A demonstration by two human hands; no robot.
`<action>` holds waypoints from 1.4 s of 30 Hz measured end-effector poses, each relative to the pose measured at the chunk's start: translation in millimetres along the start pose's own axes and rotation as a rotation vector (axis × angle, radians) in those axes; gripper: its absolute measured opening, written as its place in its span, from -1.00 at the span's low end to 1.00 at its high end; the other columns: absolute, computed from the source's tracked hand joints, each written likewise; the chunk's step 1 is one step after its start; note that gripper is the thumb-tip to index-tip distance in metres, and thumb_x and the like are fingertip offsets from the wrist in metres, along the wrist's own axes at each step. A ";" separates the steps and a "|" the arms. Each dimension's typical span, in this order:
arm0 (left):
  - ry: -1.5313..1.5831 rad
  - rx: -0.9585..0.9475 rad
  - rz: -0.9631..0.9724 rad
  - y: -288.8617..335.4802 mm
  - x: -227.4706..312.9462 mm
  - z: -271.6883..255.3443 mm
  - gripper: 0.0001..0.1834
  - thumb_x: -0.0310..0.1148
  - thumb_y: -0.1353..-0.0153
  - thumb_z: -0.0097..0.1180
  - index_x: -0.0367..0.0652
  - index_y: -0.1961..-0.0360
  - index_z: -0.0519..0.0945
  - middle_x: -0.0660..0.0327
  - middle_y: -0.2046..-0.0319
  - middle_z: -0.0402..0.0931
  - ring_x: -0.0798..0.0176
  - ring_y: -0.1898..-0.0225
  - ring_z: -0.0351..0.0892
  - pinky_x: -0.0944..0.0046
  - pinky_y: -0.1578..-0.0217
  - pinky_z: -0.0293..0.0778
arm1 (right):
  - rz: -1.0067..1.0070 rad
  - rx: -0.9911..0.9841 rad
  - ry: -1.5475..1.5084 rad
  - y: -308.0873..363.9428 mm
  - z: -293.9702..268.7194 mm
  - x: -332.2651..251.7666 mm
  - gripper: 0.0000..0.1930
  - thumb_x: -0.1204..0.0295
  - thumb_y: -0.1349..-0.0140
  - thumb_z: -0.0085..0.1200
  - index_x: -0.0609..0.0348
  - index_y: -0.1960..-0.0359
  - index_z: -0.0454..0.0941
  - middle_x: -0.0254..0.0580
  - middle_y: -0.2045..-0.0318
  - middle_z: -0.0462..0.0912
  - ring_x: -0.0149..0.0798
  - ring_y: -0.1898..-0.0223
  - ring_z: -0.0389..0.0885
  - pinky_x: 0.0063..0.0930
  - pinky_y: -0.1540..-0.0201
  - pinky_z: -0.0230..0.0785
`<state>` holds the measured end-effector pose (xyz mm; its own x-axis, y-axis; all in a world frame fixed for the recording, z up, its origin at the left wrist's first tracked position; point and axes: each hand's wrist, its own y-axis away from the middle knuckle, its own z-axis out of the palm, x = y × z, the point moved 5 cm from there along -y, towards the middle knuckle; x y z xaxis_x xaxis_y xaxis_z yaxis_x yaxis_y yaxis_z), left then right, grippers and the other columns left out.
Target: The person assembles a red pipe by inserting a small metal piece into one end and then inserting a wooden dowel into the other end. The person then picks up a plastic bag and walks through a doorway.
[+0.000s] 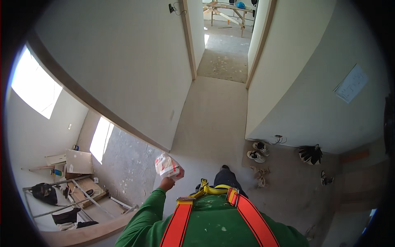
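My left hand (pixel 166 184) is closed around a crumpled white plastic bag with red print (pixel 166 165). It holds the bag low, out in front of my left side. What the bag contains I cannot make out. My left arm reaches forward in a green sleeve (pixel 152 206). My right hand is outside the picture; only the right shoulder shows. Red harness straps (pixel 178 224) run over the green shirt to a yellow belt (pixel 210 189). One dark shoe and trouser leg (pixel 226 177) show ahead of the belt.
A passage floor (pixel 216 111) leads to a doorway, with a wooden workbench (pixel 230 7) and blue helmet (pixel 240 5) beyond. Shoes (pixel 256 155) and a black fan-shaped item (pixel 310 155) lie along the right wall. Through the left opening are a metal frame (pixel 92 198), boards (pixel 79 161) and a black bag (pixel 44 193).
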<state>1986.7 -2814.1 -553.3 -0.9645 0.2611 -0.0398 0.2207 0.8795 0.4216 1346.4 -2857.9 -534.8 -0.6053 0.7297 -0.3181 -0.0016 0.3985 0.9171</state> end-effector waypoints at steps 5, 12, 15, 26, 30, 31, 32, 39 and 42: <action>1.761 0.301 -0.573 -221.4 -125.1 -250.3 -0.82 -0.27 -0.38 0.17 -0.14 0.31 0.64 0.30 0.40 0.62 0.36 0.35 0.57 0.28 0.29 0.48 | 0.158 -0.022 -0.056 -49.1 -30.8 -85.7 -0.71 0.23 -0.38 0.10 0.19 0.09 0.67 -0.11 0.24 0.73 -0.14 0.20 0.70 -0.13 0.11 0.53; 2.158 0.239 -0.448 -465.3 -165.9 -401.3 -0.85 -0.31 -0.37 0.22 -0.16 0.27 0.64 0.33 0.41 0.61 0.35 0.44 0.53 0.28 0.34 0.48 | -0.106 -0.127 -0.011 -167.1 -162.3 -384.4 -0.66 0.21 -0.45 0.05 0.14 -0.09 0.64 -0.06 0.06 0.73 -0.08 0.04 0.71 -0.03 -0.02 0.53; 1.738 0.299 -0.449 -567.8 -150.6 -452.5 -0.83 -0.27 -0.35 0.26 -0.12 0.34 0.68 0.35 0.50 0.58 0.39 0.53 0.46 0.33 0.42 0.41 | -0.156 -0.238 -0.054 -210.9 -204.7 -571.2 -0.48 0.02 -0.46 0.06 0.24 -0.15 0.63 0.00 -0.02 0.76 -0.05 0.01 0.73 -0.05 -0.06 0.56; 0.925 0.309 0.121 -843.5 -187.5 -589.1 -0.67 -0.12 -0.21 0.20 -0.22 0.31 0.67 -0.11 0.39 0.65 -0.25 0.28 0.66 -0.14 0.24 0.54 | -0.057 -0.397 -0.821 -272.7 -259.5 -999.9 -0.73 0.23 -0.57 -0.10 0.06 0.20 0.59 -0.31 0.40 0.62 -0.23 0.38 0.60 -0.22 0.24 0.51; 0.708 0.166 0.308 -920.6 -211.2 -675.7 -0.70 -0.15 -0.23 0.22 -0.19 0.26 0.69 -0.04 0.32 0.69 -0.19 0.22 0.69 -0.10 0.15 0.56 | -0.059 -0.705 -1.339 -343.3 -290.8 -1045.8 -0.76 0.28 -0.60 -0.14 0.13 0.01 0.53 -0.25 0.22 0.65 -0.25 0.30 0.61 -0.21 0.20 0.52; 0.713 0.208 0.312 -937.9 -220.8 -687.3 -0.72 -0.16 -0.22 0.16 -0.18 0.29 0.69 -0.06 0.37 0.69 -0.21 0.26 0.69 -0.16 0.18 0.57 | -0.073 -0.616 -1.292 -302.4 -302.6 -1095.5 -0.77 0.31 -0.59 -0.17 0.13 0.00 0.52 -0.26 0.24 0.64 -0.26 0.32 0.60 -0.24 0.21 0.53; 0.694 0.226 0.331 -958.1 -233.5 -702.9 -0.72 -0.17 -0.22 0.16 -0.18 0.29 0.69 -0.07 0.38 0.68 -0.21 0.26 0.70 -0.15 0.19 0.58 | -0.108 -0.538 -1.276 -282.0 -310.7 -1133.3 -0.77 0.34 -0.59 -0.19 0.14 0.00 0.51 -0.26 0.25 0.63 -0.28 0.33 0.59 -0.26 0.22 0.53; 0.598 0.278 0.444 -1143.6 -305.5 -768.6 -0.74 -0.17 -0.19 0.22 -0.14 0.28 0.70 -0.02 0.34 0.68 -0.16 0.21 0.70 -0.09 0.15 0.57 | -0.086 -0.613 -1.576 -447.1 -382.5 -1263.6 -0.78 0.37 -0.53 -0.18 0.14 0.12 0.54 -0.26 0.31 0.61 -0.30 0.42 0.56 -0.31 0.28 0.53; 0.628 0.328 0.412 -1217.5 -335.3 -785.9 -0.75 -0.18 -0.20 0.22 -0.14 0.29 0.70 -0.02 0.34 0.68 -0.15 0.22 0.70 -0.10 0.15 0.57 | 0.033 -0.357 -1.465 -394.8 -437.7 -1364.6 -0.79 0.40 -0.53 -0.19 0.11 0.16 0.55 -0.30 0.41 0.59 -0.35 0.46 0.57 -0.40 0.31 0.56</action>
<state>1927.4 -4285.1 -341.3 -0.6767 0.4029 0.6162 0.5126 0.8586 0.0016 1824.6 -4254.1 -357.7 0.6980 0.7143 -0.0502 -0.3230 0.3766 0.8683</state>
